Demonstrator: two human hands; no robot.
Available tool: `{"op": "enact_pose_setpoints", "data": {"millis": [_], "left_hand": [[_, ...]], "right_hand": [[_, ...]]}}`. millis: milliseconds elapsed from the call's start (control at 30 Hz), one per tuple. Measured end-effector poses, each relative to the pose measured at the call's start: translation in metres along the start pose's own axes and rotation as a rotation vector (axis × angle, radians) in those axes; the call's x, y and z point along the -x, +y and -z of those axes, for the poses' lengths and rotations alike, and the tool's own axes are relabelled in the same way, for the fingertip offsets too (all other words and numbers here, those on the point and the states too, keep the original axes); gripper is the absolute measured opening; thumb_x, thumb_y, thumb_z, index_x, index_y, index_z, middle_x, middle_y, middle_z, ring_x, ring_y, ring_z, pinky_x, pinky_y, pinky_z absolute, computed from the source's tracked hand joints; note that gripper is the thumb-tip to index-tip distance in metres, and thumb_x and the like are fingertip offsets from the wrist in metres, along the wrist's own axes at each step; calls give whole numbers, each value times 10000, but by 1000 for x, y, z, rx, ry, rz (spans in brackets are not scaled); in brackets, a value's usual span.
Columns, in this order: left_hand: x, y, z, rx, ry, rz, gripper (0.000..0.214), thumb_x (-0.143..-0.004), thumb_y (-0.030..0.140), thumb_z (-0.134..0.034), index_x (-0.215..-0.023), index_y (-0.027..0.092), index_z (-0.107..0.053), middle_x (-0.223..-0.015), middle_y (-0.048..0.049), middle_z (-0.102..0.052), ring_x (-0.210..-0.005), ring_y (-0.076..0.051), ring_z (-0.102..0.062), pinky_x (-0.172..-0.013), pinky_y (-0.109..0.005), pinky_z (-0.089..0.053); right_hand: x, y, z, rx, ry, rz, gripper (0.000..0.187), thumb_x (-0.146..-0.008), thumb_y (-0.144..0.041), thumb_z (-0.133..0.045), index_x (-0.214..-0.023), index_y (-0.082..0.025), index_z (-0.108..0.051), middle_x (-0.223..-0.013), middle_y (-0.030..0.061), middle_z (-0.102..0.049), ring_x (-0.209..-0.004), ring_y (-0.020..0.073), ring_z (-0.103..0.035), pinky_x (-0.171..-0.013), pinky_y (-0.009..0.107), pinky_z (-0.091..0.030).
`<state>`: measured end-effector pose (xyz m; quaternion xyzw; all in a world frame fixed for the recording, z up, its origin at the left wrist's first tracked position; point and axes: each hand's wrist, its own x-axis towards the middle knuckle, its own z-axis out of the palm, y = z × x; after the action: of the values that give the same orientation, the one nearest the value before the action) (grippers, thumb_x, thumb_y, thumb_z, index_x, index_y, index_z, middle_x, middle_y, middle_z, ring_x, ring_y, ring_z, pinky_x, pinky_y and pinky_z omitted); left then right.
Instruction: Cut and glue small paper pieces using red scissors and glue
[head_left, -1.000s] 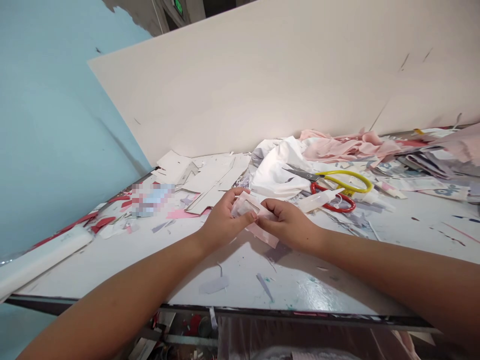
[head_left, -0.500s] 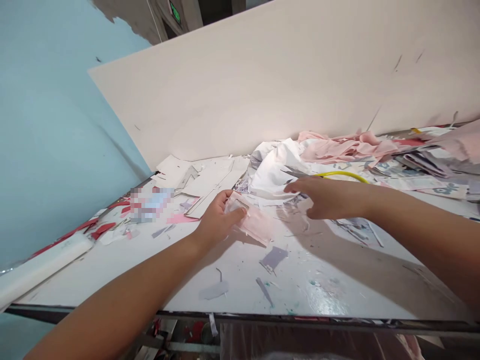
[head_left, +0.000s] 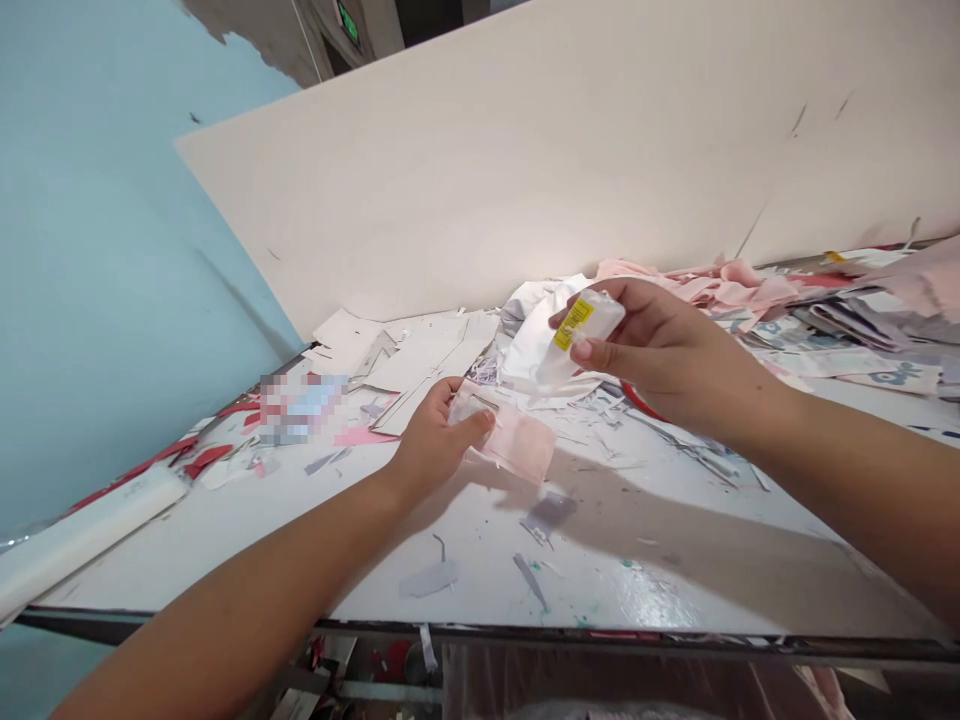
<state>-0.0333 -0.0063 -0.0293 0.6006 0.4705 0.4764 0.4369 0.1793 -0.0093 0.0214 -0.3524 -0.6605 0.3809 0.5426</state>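
My left hand (head_left: 450, 432) is closed on a small pale pink fabric piece (head_left: 525, 440), thumb on top, just above the table. A small rectangular outline shows beside the thumb; what makes it I cannot tell. Farther right and higher, my right hand (head_left: 637, 340) grips a small translucent bottle (head_left: 600, 315) with a yellow label, its lower end tilted down to the left. Behind the bottle lies crumpled white cloth (head_left: 525, 330). Below the right hand shows a red curved strip (head_left: 642, 403), mostly hidden.
White card sheets (head_left: 409, 355) lie back left, and a white roll (head_left: 97, 535) along the left edge. Pink cloth (head_left: 750, 290) and printed scraps (head_left: 892, 375) are heaped at the right. A large pale board (head_left: 525, 180) stands behind the white table (head_left: 262, 540). Grey scraps (head_left: 431, 578) lie near the front.
My right hand, which was apart from the bottle over the scraps, now holds the bottle and has risen. It hides the yellow curved handle seen before. My left hand has barely moved.
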Motion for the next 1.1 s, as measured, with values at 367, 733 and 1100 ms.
{"op": "enact_pose_setpoints", "data": {"millis": [367,733,1100], "left_hand": [[-1,-4,1,87,-76,69,347,-654,319,-649,-940,215,-483,-729,13,-586,-556,-104,-541,-528,-239,-444],[0,-1,-1,185,-107,101,327,-634,277,-670,-897,208,-489,-707,26,-577,-552,-90,-520,-535,-226,-420],[0,0,-1,229,-120,95,354,-621,246,-684,-918,201,-498,-785,14,-600,-615,-95,-559,-568,-224,-437]], "right_hand": [[2,17,-16,-251,-101,-63,227,-731,-284,-641,-928,-216,-552,-905,6,-636,-833,128,-598,-740,305,-504],[0,22,-16,-265,-81,-68,212,-716,-278,-648,-896,-223,-551,-828,-17,-603,-803,126,-578,-734,313,-505],[1,24,-16,-283,-81,-87,200,-726,-264,-646,-900,-216,-560,-854,-6,-635,-799,123,-600,-697,282,-515]]}}
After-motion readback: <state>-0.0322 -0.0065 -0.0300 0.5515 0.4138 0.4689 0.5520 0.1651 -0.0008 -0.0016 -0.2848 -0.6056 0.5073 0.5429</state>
